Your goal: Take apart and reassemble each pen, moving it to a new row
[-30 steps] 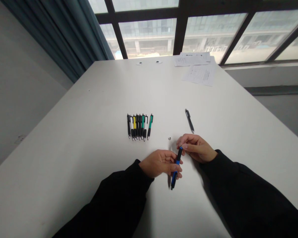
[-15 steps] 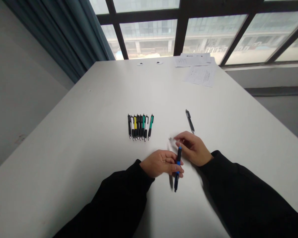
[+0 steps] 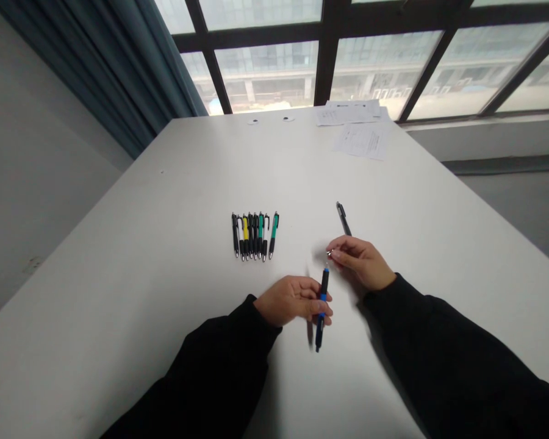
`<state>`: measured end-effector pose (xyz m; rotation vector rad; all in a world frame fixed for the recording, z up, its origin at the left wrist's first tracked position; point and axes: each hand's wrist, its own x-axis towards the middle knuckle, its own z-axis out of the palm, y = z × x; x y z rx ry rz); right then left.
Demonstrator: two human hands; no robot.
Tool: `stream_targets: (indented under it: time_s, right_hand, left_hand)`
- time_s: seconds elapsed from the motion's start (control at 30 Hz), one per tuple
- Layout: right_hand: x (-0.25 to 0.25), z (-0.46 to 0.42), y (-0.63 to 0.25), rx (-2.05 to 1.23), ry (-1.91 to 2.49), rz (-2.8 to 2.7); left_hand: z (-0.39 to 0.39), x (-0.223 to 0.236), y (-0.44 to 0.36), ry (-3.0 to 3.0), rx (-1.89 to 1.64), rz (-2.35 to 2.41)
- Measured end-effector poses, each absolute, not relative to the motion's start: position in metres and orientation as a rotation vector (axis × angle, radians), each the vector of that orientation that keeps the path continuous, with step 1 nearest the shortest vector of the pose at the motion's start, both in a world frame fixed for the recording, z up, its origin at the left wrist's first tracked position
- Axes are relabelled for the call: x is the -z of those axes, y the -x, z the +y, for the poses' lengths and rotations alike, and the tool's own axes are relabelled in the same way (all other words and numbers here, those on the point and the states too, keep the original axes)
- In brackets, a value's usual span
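Note:
A blue and black pen [image 3: 324,285] is held near its middle by my left hand [image 3: 289,301], with its thin refill end pointing up and away from me. Just beyond that end, my right hand [image 3: 365,263] pinches a small silver pen tip [image 3: 330,253] between thumb and forefinger. The pen tip is close above the refill; whether they touch I cannot tell. Behind my right hand lies a dark pen [image 3: 343,217], its lower part hidden by the fingers.
A row of several pens [image 3: 250,236], black, white, yellow and green, lies left of my hands. Printed papers [image 3: 354,122] and two small white pieces with dark spots [image 3: 288,119] lie at the far edge of the white table [image 3: 201,177], below the window.
My right hand has picked the small silver pen tip up off the table and brought it over the pen's end. The left hand still holds the pen; the view has shifted slightly.

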<state>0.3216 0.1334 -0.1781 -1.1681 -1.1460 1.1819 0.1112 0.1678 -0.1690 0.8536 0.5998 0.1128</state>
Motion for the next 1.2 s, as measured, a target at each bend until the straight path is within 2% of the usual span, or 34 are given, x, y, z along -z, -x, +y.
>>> stream_targets:
  time_s: [0.17, 1.2]
  right_hand:
    - [0.1752, 0.1329, -0.3267, -1.429, 1.017, -0.939]
    - [0.1743, 0.1299, -0.33, -1.513, 1.036, -1.15]
  left_hand:
    - [0.1679, 0.1675, -0.1114, -0.857, -0.108, 0.589]
    - [0.169, 0.167, -0.1103, -0.914, -0.105, 0.555]
